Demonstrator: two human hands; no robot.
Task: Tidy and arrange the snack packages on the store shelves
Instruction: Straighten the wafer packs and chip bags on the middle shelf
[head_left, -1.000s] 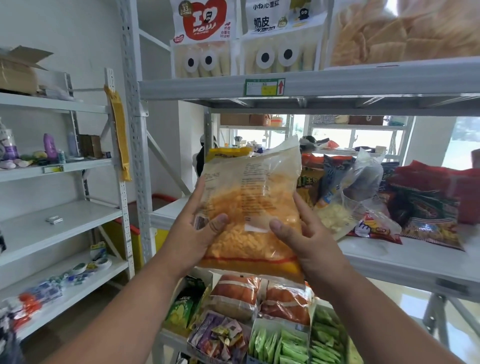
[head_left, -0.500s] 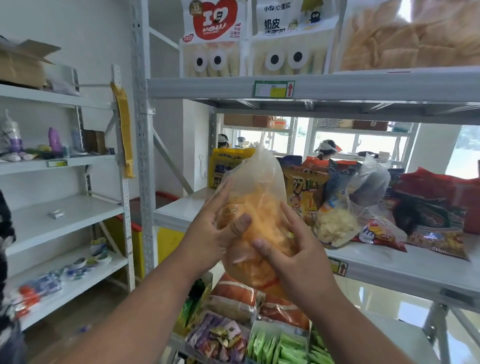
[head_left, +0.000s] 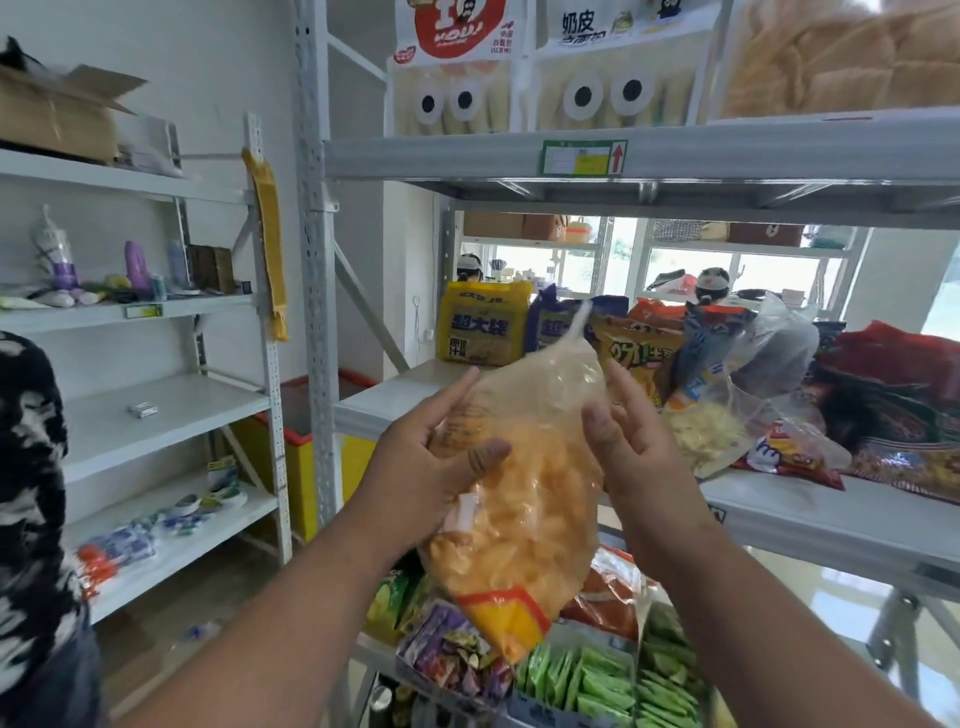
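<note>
A clear plastic bag of orange snack pieces (head_left: 524, 525) hangs tilted in front of the middle shelf (head_left: 810, 514), its empty top drawn to a point. My left hand (head_left: 426, 467) grips its left side, thumb across the front. My right hand (head_left: 623, 447) touches the bag's right edge with fingers nearly straight. On the shelf behind stand a yellow snack pack (head_left: 483, 322), a blue pack (head_left: 550, 327) and an orange pack (head_left: 639, 358).
A clear bag of pale snacks (head_left: 711, 431) and red packages (head_left: 893, 395) crowd the shelf's right. The lower shelf holds green packets (head_left: 597, 680) and purple packets (head_left: 457, 654). A grey upright post (head_left: 317, 260) stands left. A person in dark patterned clothing (head_left: 31, 519) is at far left.
The bag has turned from facing me flat to edge-on and tilted, and dropped a little. My right hand has loosened from a grip to a light touch on the bag's right edge.
</note>
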